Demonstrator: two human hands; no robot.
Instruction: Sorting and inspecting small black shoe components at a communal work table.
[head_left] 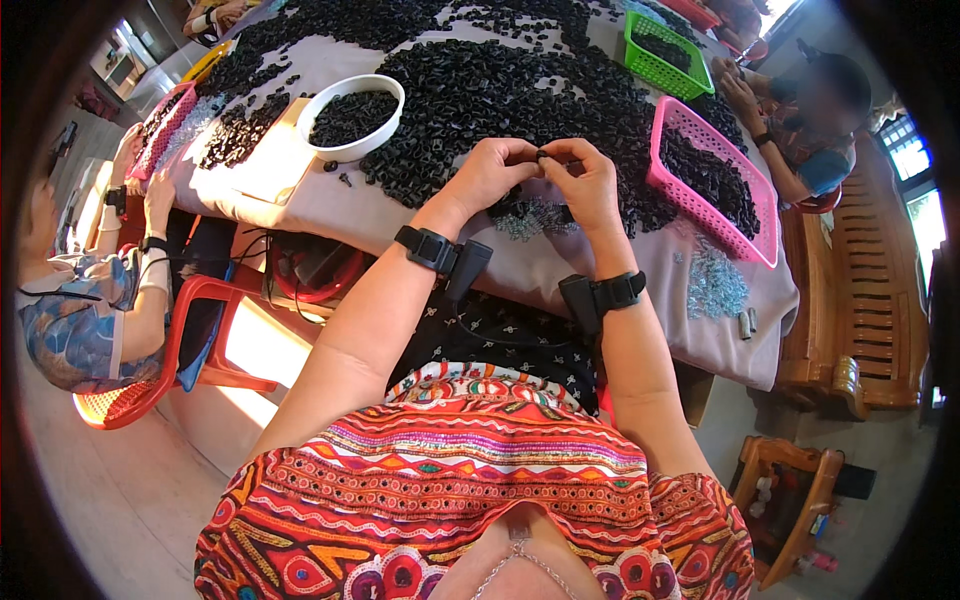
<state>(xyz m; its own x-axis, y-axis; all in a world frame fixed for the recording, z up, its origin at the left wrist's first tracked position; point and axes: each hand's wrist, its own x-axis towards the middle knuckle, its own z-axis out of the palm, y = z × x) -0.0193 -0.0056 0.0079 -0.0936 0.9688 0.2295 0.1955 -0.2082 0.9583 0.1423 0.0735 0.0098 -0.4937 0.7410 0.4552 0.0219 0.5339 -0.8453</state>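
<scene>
My left hand (493,172) and my right hand (584,180) meet over the near edge of the table, fingertips pinched together. Between them is a small black plastic piece (542,155), mostly covered by the fingers; both hands grip it. Right behind my hands spreads a broad heap of small black pieces (480,90). Below my fingers, close to the table edge, lies a little pile of clear, shiny small parts (535,218). Each of my wrists wears a black strap with a small box.
A white round bowl (392,128) of black pieces stands left, beside a flat tan board (262,185). At right are a pink basket (770,235), a green basket (640,72) and more clear parts (715,285). Co-workers sit at both sides; a red chair (215,290) stands left.
</scene>
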